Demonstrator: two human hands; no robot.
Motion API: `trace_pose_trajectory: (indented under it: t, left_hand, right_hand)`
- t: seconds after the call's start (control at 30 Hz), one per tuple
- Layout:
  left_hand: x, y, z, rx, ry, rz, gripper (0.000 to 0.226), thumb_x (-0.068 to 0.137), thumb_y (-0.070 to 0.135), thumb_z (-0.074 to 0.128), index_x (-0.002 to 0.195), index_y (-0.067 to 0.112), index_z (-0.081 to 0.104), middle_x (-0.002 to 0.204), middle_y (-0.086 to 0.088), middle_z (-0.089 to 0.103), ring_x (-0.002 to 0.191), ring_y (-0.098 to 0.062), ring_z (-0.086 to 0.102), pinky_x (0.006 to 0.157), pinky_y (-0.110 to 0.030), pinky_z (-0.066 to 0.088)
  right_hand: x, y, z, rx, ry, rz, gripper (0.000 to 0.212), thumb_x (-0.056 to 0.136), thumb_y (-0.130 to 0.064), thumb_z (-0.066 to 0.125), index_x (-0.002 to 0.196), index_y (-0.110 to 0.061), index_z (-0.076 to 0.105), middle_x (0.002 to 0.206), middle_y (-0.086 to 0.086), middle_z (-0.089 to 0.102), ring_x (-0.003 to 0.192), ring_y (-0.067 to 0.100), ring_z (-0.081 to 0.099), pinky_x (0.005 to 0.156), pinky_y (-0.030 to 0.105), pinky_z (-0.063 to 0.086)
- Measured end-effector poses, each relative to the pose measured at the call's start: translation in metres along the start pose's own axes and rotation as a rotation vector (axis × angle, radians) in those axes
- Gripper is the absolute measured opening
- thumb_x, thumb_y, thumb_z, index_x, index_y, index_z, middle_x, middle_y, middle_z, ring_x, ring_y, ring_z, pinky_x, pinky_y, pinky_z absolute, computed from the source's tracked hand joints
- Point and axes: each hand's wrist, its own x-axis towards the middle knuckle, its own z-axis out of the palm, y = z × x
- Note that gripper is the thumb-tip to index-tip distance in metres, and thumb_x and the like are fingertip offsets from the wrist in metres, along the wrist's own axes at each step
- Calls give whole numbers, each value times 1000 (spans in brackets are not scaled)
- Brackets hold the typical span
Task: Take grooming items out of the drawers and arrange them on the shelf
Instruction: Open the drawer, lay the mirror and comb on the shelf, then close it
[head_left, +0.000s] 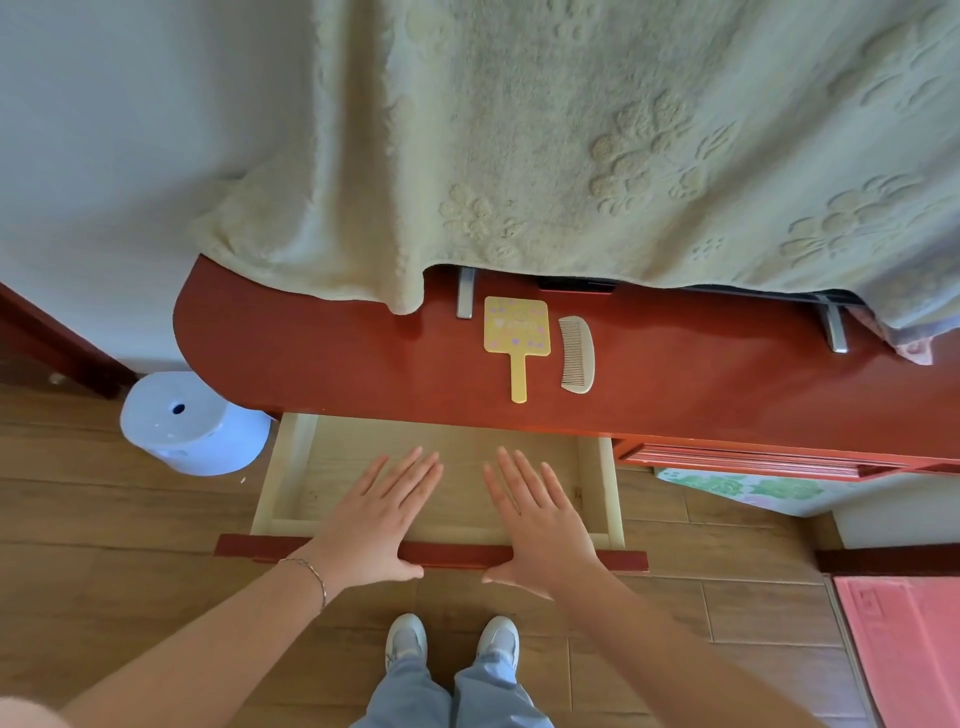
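- Head view, nearest first: two shoes (452, 642) on the wood floor (130, 519), with both forearms reaching forward over them.
- Left hand (376, 525) lies flat and released, fingers straight over the open drawer (283, 467), thumb at the drawer's red front (631, 561); it holds nothing.
- Right hand (540, 525) mirrors it, also flat and released, thumb at the same front edge.
- What shows of the drawer's pale bottom carries no items; the hands cover its middle, so I cannot tell what lies under them.
- Beyond it, on the red shelf (311, 353), the yellow mirror (516, 338) lies flat with its handle toward the person, and the comb (577, 354) lies just beside it on the right, not touching.
- My judgement: this drawer is done and the next move is to push it shut, or to turn to the drawer (748, 460) on the right.
- Risk: an uneven shove could skew the drawer so it jams, and fingers left over the rim could be caught under the shelf edge.
- Risk: a hard slam could jolt the shelf and shift the mirror and comb out of line.
- Farther back, a pale blanket (571, 130) drapes over something standing on metal feet (466, 293); what it hides cannot be told.
- The right drawer's contents are unseen.
- Print on the mirror is too small to read.
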Motion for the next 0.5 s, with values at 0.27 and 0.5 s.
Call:
trace_pose_trajectory:
  t: [0.27,0.5]
  left_hand:
    - [19,-32,-17,49,142,-146,124,56,70,67,145,5,12,154,-11,16,142,-22,-8,113,-48,9]
    - [38,-53,-28,68,184,-175,117,55,62,75,141,3,23,147,-14,34,137,-28,28,106,-49,28]
  right_hand:
    - [22,26,-18,-60,66,205,127,52,-75,67,144,-6,12,154,14,19,142,29,19,113,47,14]
    - [39,50,-26,-115,107,248,115,69,-68,61,146,-4,6,156,14,6,144,27,7,113,42,3]
